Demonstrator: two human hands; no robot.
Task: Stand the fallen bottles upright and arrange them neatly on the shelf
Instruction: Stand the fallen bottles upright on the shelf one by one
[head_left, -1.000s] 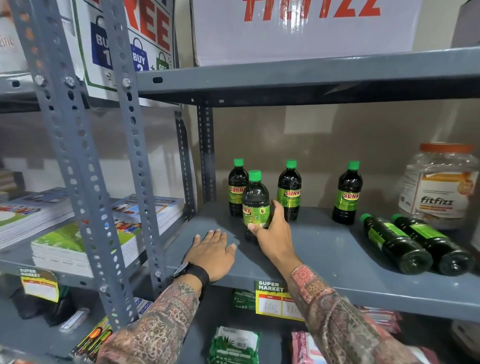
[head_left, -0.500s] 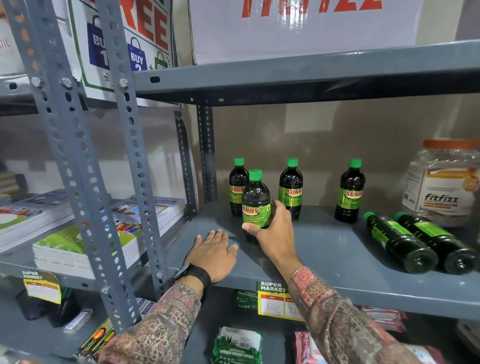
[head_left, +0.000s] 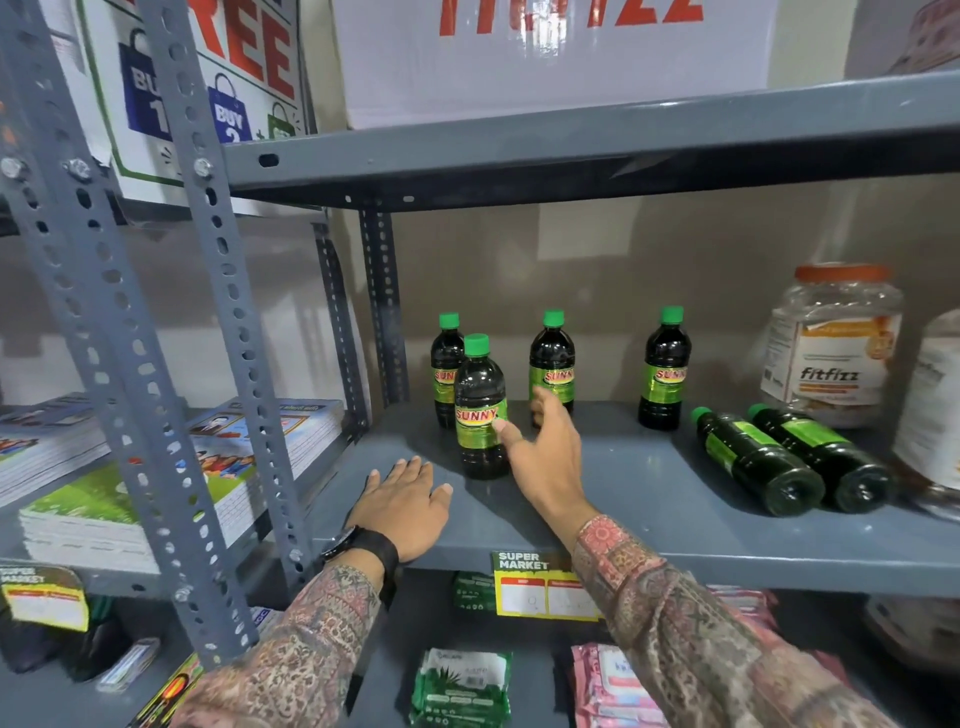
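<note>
Four dark bottles with green caps and green SUNNY labels stand on the grey shelf (head_left: 649, 499): one at the back left (head_left: 445, 358), one in front of it (head_left: 479, 410), one in the middle (head_left: 551, 356) and one further right (head_left: 666, 369). Two more bottles lie on their sides at the right, side by side, caps pointing to the back: the left one (head_left: 753, 460) and the right one (head_left: 823, 457). My right hand (head_left: 545, 457) is beside the front bottle, fingers apart, only the thumb tip touching its label. My left hand (head_left: 405, 506) rests flat on the shelf's front left.
A clear fitfizz jar (head_left: 831, 348) with an orange lid stands at the back right, with another container (head_left: 932, 415) at the right edge. Slotted uprights (head_left: 223, 322) frame the left side. Booklets (head_left: 249, 447) are stacked on the neighbouring shelf. Packets lie on the shelf below.
My right hand has loosened from around the front upright bottle; its fingers have spread and drawn off to the right. The left hand stayed flat on the shelf.
</note>
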